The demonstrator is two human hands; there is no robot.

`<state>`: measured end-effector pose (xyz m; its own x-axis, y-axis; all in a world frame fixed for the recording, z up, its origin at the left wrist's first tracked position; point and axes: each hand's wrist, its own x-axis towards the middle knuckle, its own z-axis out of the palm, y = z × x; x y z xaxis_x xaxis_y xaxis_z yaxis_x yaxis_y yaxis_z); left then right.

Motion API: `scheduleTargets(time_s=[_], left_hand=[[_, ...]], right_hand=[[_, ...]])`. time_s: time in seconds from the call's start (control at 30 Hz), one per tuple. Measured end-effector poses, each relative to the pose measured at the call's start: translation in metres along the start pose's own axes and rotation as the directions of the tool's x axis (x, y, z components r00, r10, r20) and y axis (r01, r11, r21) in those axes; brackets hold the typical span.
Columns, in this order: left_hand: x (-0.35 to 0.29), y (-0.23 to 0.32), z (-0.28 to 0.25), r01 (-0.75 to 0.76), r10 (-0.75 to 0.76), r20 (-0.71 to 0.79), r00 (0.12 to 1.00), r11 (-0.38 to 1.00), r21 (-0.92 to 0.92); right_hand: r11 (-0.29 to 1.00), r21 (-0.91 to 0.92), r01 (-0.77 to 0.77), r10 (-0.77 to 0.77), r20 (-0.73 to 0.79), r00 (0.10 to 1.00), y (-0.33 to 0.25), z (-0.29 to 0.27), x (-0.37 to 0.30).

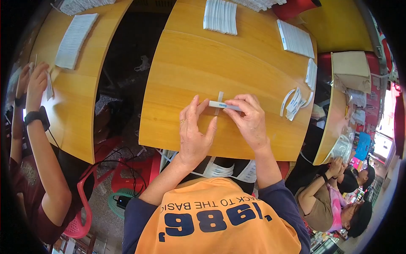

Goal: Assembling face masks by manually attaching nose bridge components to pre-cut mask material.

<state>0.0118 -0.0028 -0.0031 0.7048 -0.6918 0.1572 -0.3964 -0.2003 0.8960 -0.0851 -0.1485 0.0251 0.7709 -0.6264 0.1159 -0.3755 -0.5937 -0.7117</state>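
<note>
Between thumb and fingers, my right hand (248,117) pinches a flat white paper strip (220,105) with blue print, held level above the table. My left hand (195,127) is open at the strip's left end, thumb and fingers apart, fingertips close to that end; whether they touch it I cannot tell. A short, narrow pale strip (220,96) crosses beneath the printed one, pointing away from me. To the right, several loose curved white strips (294,106) with blue print lie in a small heap on the wooden table (182,76).
Stacks of white strips stand at the far middle (220,17) and far right (296,39), with a smaller bundle (311,74) at the right edge. At a left table (80,101), another person's hands (37,82) handle strips. Two people sit at right near a cardboard box (351,70).
</note>
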Motion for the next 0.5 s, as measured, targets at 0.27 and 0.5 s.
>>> scheduleTargets(time_s=[0.27,0.5], left_hand=[[0.015,0.007,-0.004,-0.09,0.09,0.001,0.996,0.989,0.118],[0.044,-0.01,-0.005,-0.273,0.251,0.176,0.952,0.956,0.112]], right_hand=[[0.999,0.038,-0.033,0.032,0.025,0.999,0.004,0.0,0.0],[0.997,-0.039,0.066,-0.065,0.027,0.998,0.01,-0.008,0.001]])
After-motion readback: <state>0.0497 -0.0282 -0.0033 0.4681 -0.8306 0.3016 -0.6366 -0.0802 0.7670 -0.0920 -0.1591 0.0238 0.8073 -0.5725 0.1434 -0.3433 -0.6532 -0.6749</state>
